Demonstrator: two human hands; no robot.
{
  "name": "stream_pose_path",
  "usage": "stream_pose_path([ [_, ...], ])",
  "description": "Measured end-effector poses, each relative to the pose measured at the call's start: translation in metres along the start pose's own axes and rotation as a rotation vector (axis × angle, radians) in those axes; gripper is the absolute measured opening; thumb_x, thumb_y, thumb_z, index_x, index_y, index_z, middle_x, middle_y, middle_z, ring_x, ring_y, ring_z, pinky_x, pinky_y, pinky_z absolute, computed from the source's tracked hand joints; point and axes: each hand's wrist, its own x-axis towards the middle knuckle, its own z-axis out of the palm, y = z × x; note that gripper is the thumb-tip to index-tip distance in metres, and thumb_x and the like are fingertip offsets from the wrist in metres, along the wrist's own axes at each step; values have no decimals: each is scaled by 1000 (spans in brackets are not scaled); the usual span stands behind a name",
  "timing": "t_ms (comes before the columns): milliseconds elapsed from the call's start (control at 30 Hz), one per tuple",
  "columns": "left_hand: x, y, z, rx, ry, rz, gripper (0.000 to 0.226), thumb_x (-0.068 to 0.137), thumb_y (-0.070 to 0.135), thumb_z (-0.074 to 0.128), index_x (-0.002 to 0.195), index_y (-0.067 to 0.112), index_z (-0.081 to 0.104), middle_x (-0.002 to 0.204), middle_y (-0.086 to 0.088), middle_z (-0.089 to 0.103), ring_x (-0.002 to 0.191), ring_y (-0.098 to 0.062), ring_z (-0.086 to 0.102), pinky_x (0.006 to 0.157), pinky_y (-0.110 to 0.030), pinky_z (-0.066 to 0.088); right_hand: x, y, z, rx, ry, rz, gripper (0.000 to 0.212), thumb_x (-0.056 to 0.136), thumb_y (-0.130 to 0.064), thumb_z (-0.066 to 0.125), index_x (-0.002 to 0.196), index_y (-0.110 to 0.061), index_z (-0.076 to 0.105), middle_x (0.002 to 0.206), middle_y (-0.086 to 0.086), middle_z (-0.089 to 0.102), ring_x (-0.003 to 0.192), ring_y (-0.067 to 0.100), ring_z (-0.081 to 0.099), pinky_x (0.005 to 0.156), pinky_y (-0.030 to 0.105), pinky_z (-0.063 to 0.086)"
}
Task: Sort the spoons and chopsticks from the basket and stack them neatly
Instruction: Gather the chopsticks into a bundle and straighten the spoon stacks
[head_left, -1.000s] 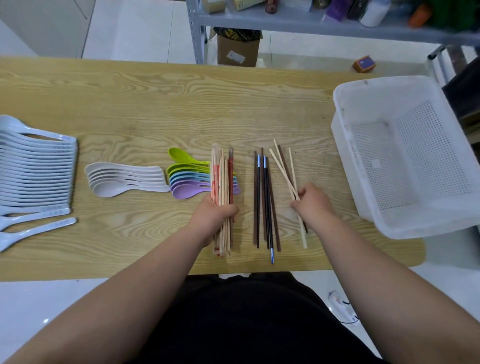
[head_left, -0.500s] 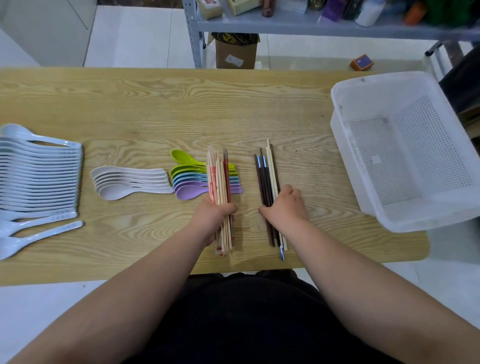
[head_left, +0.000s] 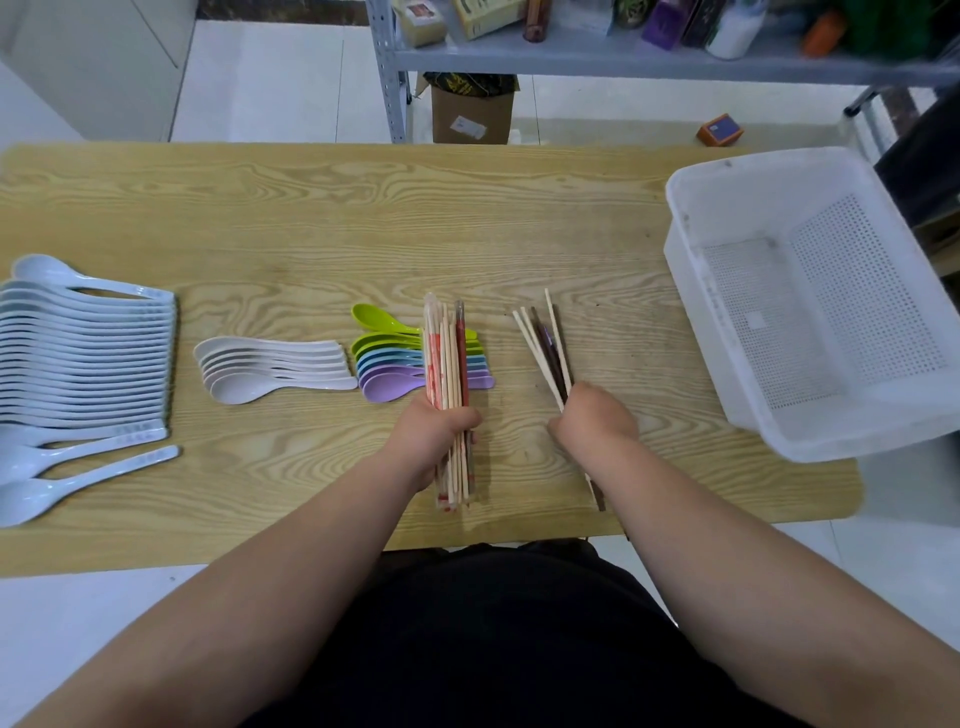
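Two bundles of chopsticks are in the hands, both over the near middle of the table (head_left: 363, 223). The pale chopstick bundle (head_left: 445, 358) lies straight, its far part across the handles of the coloured spoons (head_left: 387, 364). The left hand (head_left: 436, 434) has its fingers curled round the middle of this bundle. The mixed chopsticks (head_left: 550, 353), some dark and some pale, are just to the right. The right hand (head_left: 597, 421) grips them with closed fingers, and their far ends spread like a fan and lean to the left.

I judge that the step in hand is to make the mixed chopsticks even. To do it well, the right hand should loosen a little and tap the near ends on the table until they come level. Then it should roll the sticks together until they are parallel and lay them beside the pale bundle without pushing the spoons.

Further left lie the white spoons (head_left: 270, 366), nested together, and then the long row of pale blue spoons (head_left: 83, 358). The basket (head_left: 685, 291) stands at the right end of the table.

Compared with half a second ago, the mixed chopsticks are no longer tight and parallel, because their tips have opened. The right hand is also a little further from the left one. The left hand and its bundle keep the same place.
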Motion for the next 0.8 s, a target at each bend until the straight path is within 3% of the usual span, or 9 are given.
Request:
stream_pose_path([
  [200,-3,2,4,-69,-27,-35,28,82,-2,69,106,6,55,83,-16,61,68,-26,65,73,-42,58,-8,2,-4,31,-4,6,30,91,-27,58,117,-14,63,115,7,67,106,30,65,79,32,46],
  [333,-5,8,13,-108,-45,-36,20,81,-6,65,95,5,57,76,-17,63,71,-28,67,71,-41,58,-13,-1,-8,471,-72,-22,44,90,-41,52,117,-7,60,115,14,66,102,35,66,78,32,52],
  [400,-8,16,22,-146,-74,-11,16,83,-8,62,89,7,57,70,-14,63,62,-23,64,60,-32,56,-21,-9,-13,735,-119,-53,31,93,-37,50,105,-8,52,107,14,65,90,29,70,65,28,54],
  [467,-11,25,33,-221,-117,13,17,86,-9,60,87,8,60,67,-10,64,58,-19,63,55,-28,54,-31,-18,-17,878,-115,-102,22,94,-32,51,94,-11,48,101,12,63,84,24,68,68,34,58],
  [533,-14,33,43,-301,-182,30,17,89,-7,59,91,8,65,70,-10,66,59,-20,64,56,-30,55,-38,-23,-20,870,-62,-154,22,93,-33,52,96,-11,54,100,13,65,90,27,65,82,44,56],
  [633,-17,39,54,-429,-236,20,9,95,2,58,98,7,65,78,-11,68,66,-20,69,60,-31,57,-43,-25,-26,915,-18,-194,18,96,-29,53,100,-12,59,102,11,66,94,27,63,86,41,54],
  [700,-17,42,58,-488,-244,-3,11,99,9,56,105,5,64,85,-13,70,72,-21,71,65,-32,59,-45,-26,-29,897,-9,-254,17,96,-26,51,106,-15,62,108,10,63,100,24,60,87,35,50],
  [800,-18,47,61,-497,-298,-25,28,102,17,53,123,0,61,98,-16,72,85,-23,73,73,-33,60,-49,-23,-31,836,-26,-325,30,100,-22,47,127,-11,57,122,8,44,107,15,47,90,18,32],
])
